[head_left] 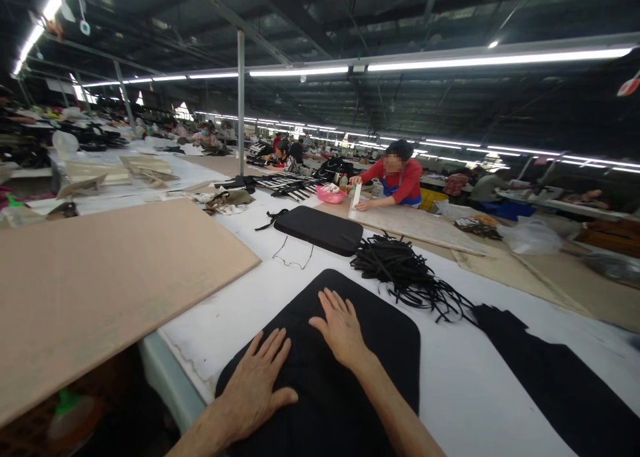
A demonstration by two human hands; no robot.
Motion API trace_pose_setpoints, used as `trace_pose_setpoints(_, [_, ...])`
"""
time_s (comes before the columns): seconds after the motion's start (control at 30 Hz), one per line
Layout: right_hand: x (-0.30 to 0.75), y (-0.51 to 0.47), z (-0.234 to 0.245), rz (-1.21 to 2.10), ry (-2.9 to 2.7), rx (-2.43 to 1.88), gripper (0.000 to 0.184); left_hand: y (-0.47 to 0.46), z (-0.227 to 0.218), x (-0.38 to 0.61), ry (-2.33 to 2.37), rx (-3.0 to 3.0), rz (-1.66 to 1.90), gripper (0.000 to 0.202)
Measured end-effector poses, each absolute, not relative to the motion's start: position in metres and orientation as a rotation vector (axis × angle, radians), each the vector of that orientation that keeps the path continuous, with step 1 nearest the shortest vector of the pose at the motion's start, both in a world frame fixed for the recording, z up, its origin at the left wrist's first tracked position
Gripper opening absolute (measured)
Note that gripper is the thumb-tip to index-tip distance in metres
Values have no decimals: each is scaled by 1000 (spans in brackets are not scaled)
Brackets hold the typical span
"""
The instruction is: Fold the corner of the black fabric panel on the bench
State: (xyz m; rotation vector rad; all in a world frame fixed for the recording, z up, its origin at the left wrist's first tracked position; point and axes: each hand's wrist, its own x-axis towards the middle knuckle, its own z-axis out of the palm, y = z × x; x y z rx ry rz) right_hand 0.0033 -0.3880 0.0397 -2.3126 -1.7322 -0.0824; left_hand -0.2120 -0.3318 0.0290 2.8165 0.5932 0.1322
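Observation:
A black fabric panel with rounded corners (385,323) lies flat on the white tabletop (460,370) in front of me. Palm down on its left part rests my left hand (257,383), fingers spread and thumb out. Higher up on the same panel my right hand (343,327) lies flat, its fingers stretched forward. Neither hand grips anything. Beyond the panel sits a black padded cushion (320,229) with straps at its left end. A tangled heap of black strips (400,270) lies to the right of that cushion.
A large tan board (115,290) covers the left side and overhangs the table edge. Black cloth (555,377) stretches along the right. Across the table a co-worker in red (407,180) handles a pale strip over a board. A metal post (241,103) rises behind.

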Motion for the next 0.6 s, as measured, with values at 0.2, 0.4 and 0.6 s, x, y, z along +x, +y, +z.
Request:
trace_pose_setpoints(0.2, [5, -373, 31, -8, -1749, -2301, 52, -332, 33, -211, 615, 2789, 108, 65])
trace_pose_setpoints(0.4, [12, -378, 16, -12, -1658, -2303, 56, -332, 32, -212, 611, 2759, 132, 75])
trace_pose_setpoints(0.6, [23, -384, 18, 79, -1596, -2237, 53, -333, 28, -213, 619, 2742, 169, 75])
